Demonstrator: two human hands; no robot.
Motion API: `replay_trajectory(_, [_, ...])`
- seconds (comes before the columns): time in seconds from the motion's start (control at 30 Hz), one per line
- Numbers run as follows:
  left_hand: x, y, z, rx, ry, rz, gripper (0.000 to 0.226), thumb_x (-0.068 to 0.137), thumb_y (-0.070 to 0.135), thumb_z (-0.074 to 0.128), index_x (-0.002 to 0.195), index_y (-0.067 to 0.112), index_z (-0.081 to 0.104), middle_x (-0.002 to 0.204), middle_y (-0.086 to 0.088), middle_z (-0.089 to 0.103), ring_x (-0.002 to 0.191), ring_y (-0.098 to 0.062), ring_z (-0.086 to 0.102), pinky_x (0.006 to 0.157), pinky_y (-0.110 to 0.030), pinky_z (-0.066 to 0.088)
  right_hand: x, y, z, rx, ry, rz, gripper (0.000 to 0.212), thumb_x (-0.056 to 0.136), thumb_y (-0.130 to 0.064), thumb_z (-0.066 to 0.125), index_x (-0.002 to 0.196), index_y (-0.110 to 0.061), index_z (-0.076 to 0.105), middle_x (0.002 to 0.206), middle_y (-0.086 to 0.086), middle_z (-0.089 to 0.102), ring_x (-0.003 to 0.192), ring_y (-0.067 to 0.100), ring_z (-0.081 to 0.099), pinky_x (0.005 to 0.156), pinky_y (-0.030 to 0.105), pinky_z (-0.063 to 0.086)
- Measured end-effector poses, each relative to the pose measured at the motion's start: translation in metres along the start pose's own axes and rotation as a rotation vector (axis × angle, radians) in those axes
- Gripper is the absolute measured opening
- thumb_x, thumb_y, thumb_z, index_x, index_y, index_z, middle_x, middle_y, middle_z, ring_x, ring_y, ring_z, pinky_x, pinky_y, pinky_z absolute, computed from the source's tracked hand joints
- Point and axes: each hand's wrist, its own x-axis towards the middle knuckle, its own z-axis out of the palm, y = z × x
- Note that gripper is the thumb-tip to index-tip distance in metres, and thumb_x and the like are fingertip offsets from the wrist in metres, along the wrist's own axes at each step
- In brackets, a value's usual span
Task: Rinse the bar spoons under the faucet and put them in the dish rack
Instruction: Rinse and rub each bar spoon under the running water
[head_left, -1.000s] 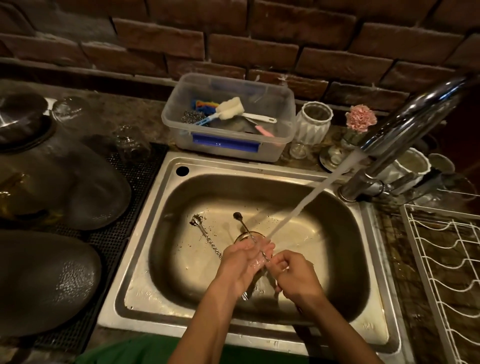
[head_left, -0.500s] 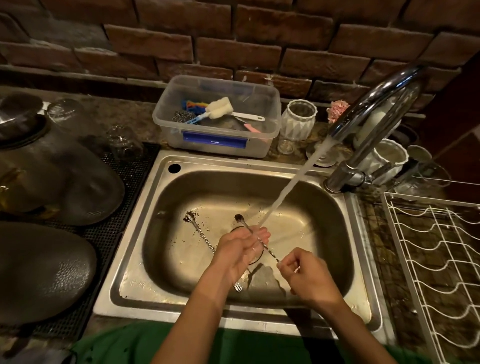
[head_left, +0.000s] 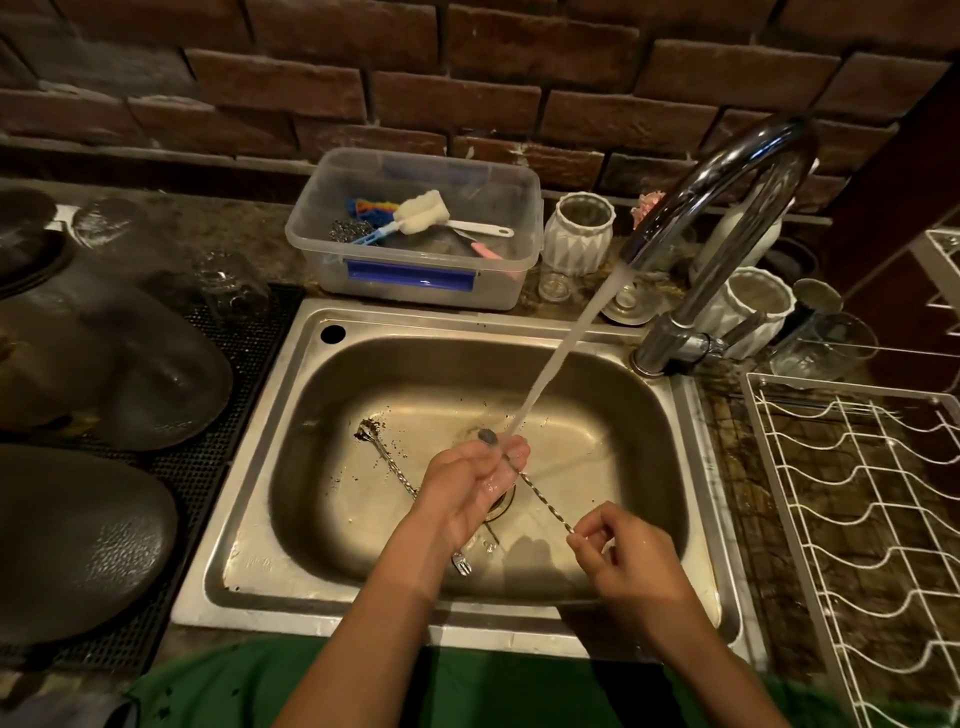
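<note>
**Bar Spoon Rinse: Hand and Item Positions**

The fingers (head_left: 597, 540) of the right hand (head_left: 631, 566) pinch the near end of a twisted-stem bar spoon (head_left: 545, 505), with thumb and forefinger closed on the stem and the remaining fingers curled. The left hand (head_left: 467, 488) curls around the far part of the same stem; the spoon bowl (head_left: 488, 437) projects just past the left fingertips. The stem runs diagonally between the two hands, above the sink (head_left: 363, 587).

The faucet (head_left: 717, 218) stands at the right rear corner of the sink. Its water stream (head_left: 561, 353) falls at a slant and lands on the left hand, just beside the spoon bowl.

A second bar spoon (head_left: 387, 462) lies on the sink floor, to the left of the left hand. Its far end rests among dark specks; its forked near end (head_left: 461, 564) shows below the left wrist. The middle of it is hidden by the hand.

The dish rack (head_left: 852, 509), white wire, sits on the counter to the right of the sink, well apart from both spoons.

Behind the sink stands a clear plastic tub (head_left: 415, 283) holding a sponge brush (head_left: 421, 210) and other scrubbers. A blue panel on the tub front carries no readable text. White ribbed vases (head_left: 577, 234) stand between the tub and the faucet. No brand, label or writing is legible anywhere in the head view.
</note>
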Motion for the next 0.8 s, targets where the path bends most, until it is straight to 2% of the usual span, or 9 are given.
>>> replay_trajectory(0.1, [0.003,-0.002,-0.001,0.007,0.017,-0.019,0.024,0.096,-0.014,0.045,0.117,-0.019,0.056,0.108,-0.029,0.07,0.095,-0.031,0.071,0.084,-0.033,0.061,-0.007,0.003,-0.004,0.04,-0.028,0.04,0.009,0.093,-0.025,0.063,0.087,-0.025,0.069,0.084,-0.007,0.066,0.078,0.005,0.059,0.068,0.022,0.046])
replay_trajectory(0.17, [0.006,-0.005,-0.001,0.019,0.031,-0.02,0.027,0.094,-0.012,0.05,0.119,-0.019,0.057,0.098,-0.025,0.074,0.087,-0.026,0.074,0.081,-0.031,0.062,-0.011,0.005,-0.005,0.067,-0.069,0.094,0.013,0.096,-0.029,0.059,0.094,-0.026,0.072,0.093,-0.002,0.068,0.087,0.015,0.062,0.076,0.027,0.048])
replay_trajectory(0.23, [0.008,-0.008,-0.002,0.005,0.053,-0.017,0.026,0.092,-0.011,0.056,0.117,-0.017,0.061,0.093,-0.023,0.075,0.085,-0.026,0.074,0.082,-0.031,0.061,-0.013,0.005,-0.005,0.126,-0.076,0.118,0.016,0.097,-0.03,0.057,0.097,-0.026,0.073,0.089,0.003,0.069,0.09,0.023,0.064,0.081,0.029,0.05])
replay_trajectory(0.37, [0.011,-0.012,-0.002,-0.004,0.072,0.016,0.029,0.087,-0.009,0.064,0.115,-0.011,0.064,0.093,-0.021,0.076,0.084,-0.024,0.076,0.081,-0.029,0.062,-0.015,0.002,-0.005,0.274,-0.106,0.146,0.024,0.098,-0.025,0.056,0.086,-0.014,0.074,0.052,0.0,0.064,0.056,0.015,0.067,0.061,0.013,0.049])
replay_trajectory(0.53, [0.011,-0.011,-0.005,0.048,0.115,0.032,0.021,0.083,-0.008,0.068,0.104,-0.005,0.071,0.098,-0.02,0.077,0.084,-0.022,0.077,0.081,-0.028,0.061,-0.016,0.001,-0.008,0.405,-0.215,0.159,0.042,0.102,-0.023,0.05,0.064,-0.019,0.067,0.05,0.009,0.063,0.048,0.014,0.063,0.053,0.019,0.048])
replay_trajectory(0.6, [0.01,-0.009,-0.006,0.06,0.124,0.042,0.016,0.083,-0.008,0.068,0.098,-0.003,0.072,0.095,-0.02,0.077,0.082,-0.022,0.076,0.084,-0.029,0.06,-0.018,0.001,-0.009,0.427,-0.269,0.147,0.043,0.103,-0.022,0.047,0.065,-0.017,0.065,0.045,0.006,0.059,0.051,0.022,0.067,0.056,0.024,0.051])
replay_trajectory(0.67, [0.009,-0.007,-0.009,0.04,0.14,0.046,0.019,0.083,-0.008,0.068,0.102,-0.005,0.071,0.095,-0.022,0.077,0.082,-0.025,0.075,0.084,-0.032,0.06,-0.019,0.002,-0.007,0.438,-0.308,0.123,0.04,0.103,-0.021,0.047,0.068,-0.013,0.064,0.044,0.005,0.058,0.057,0.033,0.069,0.068,0.04,0.059])
replay_trajectory(0.73, [0.007,-0.004,-0.012,-0.005,0.158,0.059,0.023,0.087,-0.008,0.064,0.109,-0.009,0.067,0.103,-0.029,0.073,0.082,-0.029,0.074,0.08,-0.035,0.062,-0.021,0.002,-0.005,0.462,-0.333,0.141,0.036,0.101,-0.021,0.05,0.071,-0.014,0.068,0.046,0.005,0.059,0.056,0.033,0.066,0.075,0.048,0.061])
replay_trajectory(0.8, [0.007,-0.001,-0.012,-0.025,0.173,0.088,0.025,0.091,-0.008,0.06,0.114,-0.014,0.063,0.109,-0.033,0.068,0.081,-0.031,0.071,0.072,-0.032,0.064,-0.021,0.001,-0.002,0.493,-0.339,0.176,0.028,0.1,-0.019,0.053,0.079,-0.018,0.072,0.048,0.002,0.062,0.056,0.027,0.065,0.075,0.046,0.061])
